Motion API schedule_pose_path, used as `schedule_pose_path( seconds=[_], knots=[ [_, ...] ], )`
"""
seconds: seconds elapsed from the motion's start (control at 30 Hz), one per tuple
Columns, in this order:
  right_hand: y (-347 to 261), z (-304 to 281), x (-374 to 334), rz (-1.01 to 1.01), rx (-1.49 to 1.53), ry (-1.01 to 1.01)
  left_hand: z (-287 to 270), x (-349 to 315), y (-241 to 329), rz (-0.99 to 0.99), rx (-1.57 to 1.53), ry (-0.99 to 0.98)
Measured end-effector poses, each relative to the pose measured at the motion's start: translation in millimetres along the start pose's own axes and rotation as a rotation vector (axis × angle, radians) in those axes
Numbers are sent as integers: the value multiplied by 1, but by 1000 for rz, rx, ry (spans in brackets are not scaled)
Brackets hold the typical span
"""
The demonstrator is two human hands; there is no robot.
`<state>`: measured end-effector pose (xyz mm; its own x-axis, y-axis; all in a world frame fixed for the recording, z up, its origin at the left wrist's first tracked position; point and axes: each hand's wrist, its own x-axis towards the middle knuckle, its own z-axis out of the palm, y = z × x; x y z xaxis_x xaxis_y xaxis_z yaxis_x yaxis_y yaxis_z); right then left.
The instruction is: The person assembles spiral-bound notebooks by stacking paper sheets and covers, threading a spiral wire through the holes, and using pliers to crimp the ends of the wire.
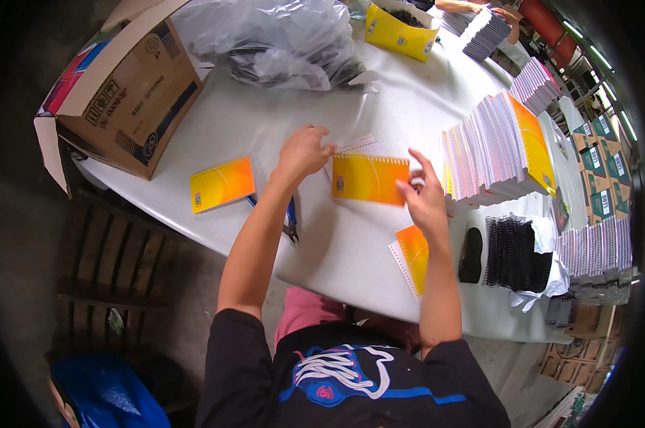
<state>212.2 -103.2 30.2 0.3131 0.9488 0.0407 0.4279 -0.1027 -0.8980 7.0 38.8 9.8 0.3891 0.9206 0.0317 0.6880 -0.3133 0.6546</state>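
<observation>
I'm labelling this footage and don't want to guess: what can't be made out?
All in the head view:
- Notebook at the right hand's grip: underside faces away.
- Left hand's grip: contact with the paper strip unclear.
- Pliers: partly behind the left forearm.
- Box: lower contents hidden by its walls.
- Another person: head cut off by the upper edge.

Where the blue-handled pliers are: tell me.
In the head view, the blue-handled pliers lie just left of centre on the white table, partly hidden by the left forearm, with a yellow-orange notebook to their left.
</observation>
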Motion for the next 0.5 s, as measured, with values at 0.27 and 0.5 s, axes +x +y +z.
schedule_pose_path(
  seconds=[0.27, 0.5],
  knots=[
    [30, -13, -41, -137, -478, -100, 20, 11, 30, -73, 252, -302],
    [-6, -3, -15, -375, -201, 116, -6, -27, 52, 283, 93, -158]
  ],
)
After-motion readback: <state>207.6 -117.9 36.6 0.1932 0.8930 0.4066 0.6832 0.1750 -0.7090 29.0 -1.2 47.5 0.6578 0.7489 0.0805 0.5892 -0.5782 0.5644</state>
